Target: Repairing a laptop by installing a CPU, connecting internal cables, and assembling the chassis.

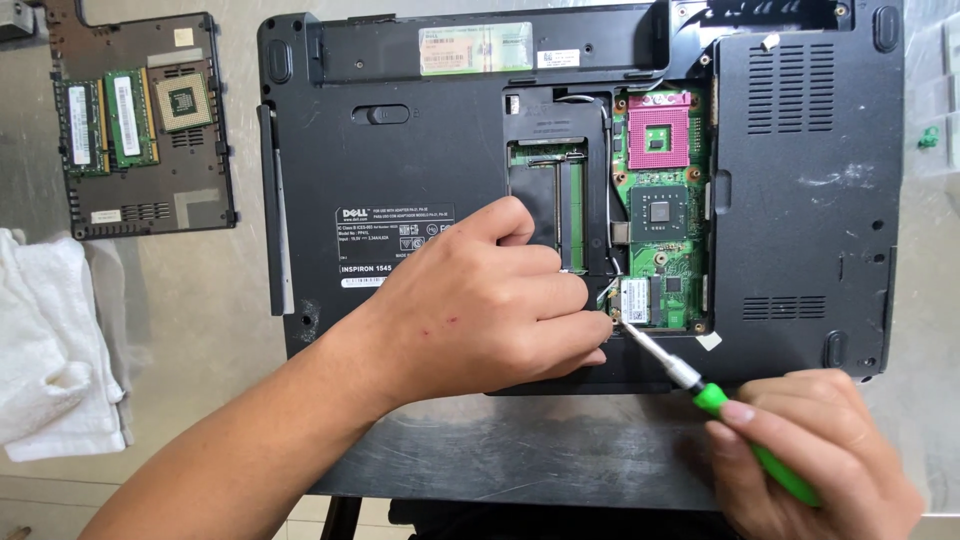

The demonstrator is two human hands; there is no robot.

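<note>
A black laptop (pixel 420 150) lies upside down with its bottom access panel off, exposing a green circuit board (pixel 665 200). My left hand (pixel 480 300) rests on the case with its fingertips at a small wireless card (pixel 637 300) near the board's lower edge. My right hand (pixel 810 450) grips a green-handled screwdriver (pixel 740 425). The metal tip of the screwdriver touches the lower left corner of that card.
The removed black cover panel (pixel 140 200) lies at the upper left, carrying two green memory modules (pixel 105 122) and a square processor chip (pixel 183 100). A white cloth (pixel 55 350) sits at the left edge. The laptop rests on a grey metal table (pixel 520 450).
</note>
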